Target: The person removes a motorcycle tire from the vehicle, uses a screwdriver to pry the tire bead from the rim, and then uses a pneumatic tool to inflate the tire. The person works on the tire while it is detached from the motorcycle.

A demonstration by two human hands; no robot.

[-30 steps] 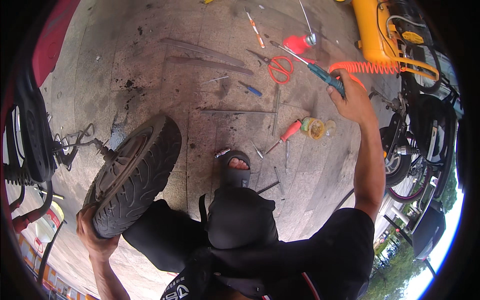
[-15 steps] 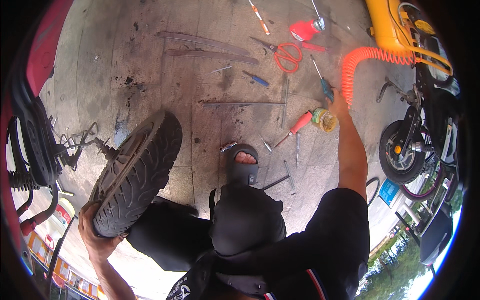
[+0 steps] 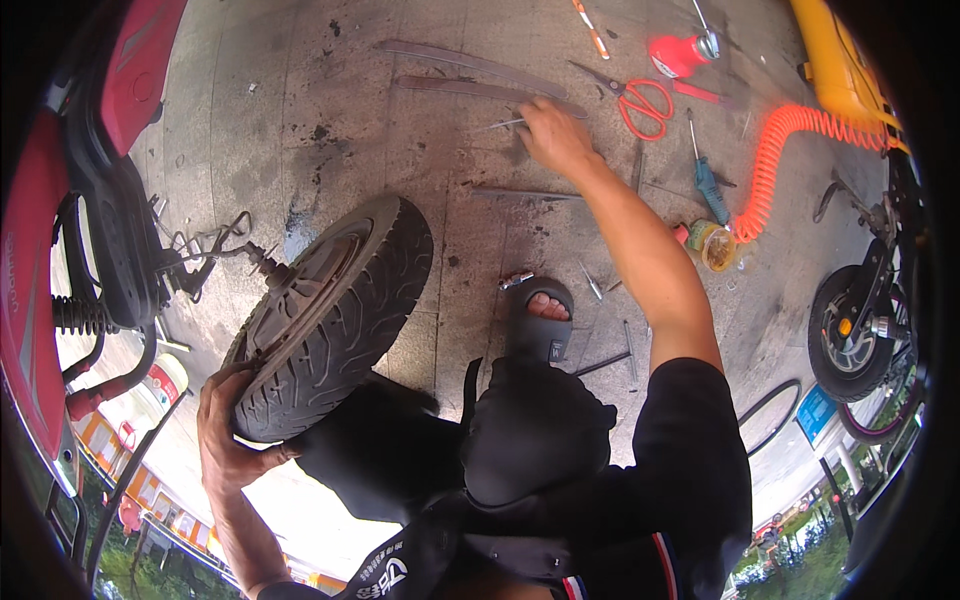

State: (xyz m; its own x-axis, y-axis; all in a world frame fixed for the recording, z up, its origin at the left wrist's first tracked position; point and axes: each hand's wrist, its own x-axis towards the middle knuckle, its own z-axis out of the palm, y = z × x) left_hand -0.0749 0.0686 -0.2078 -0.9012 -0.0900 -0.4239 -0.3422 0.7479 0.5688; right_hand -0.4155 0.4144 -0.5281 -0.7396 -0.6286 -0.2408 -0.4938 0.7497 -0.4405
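Observation:
My left hand (image 3: 232,440) grips the lower edge of a scooter wheel (image 3: 350,315) with a black treaded tyre, tilted beside my leg. Its axle points toward the red scooter (image 3: 130,110) at left. Far ahead, my right hand (image 3: 556,138) is down at the pavement, fingers curled; whatever lies within them is hidden. A thin metal rod (image 3: 496,126) touches or nearly touches its fingertips. Just beyond lie two long flat brown strips (image 3: 480,65). To the hand's right are orange-handled scissors (image 3: 645,108) and a teal-handled screwdriver (image 3: 709,185).
A T-handle wrench (image 3: 525,193) lies partly under my forearm. Right of it stand an open jar of yellowish paste (image 3: 717,248) and a coiled orange air hose (image 3: 762,180). A red bottle (image 3: 680,55) lies farther off. Another small-wheeled vehicle (image 3: 850,325) is at right.
My right hand has left the teal screwdriver and reached left and farther away, over where a blue-handled screwdriver lay. My left hand keeps its hold on the wheel. The whole view has shifted.

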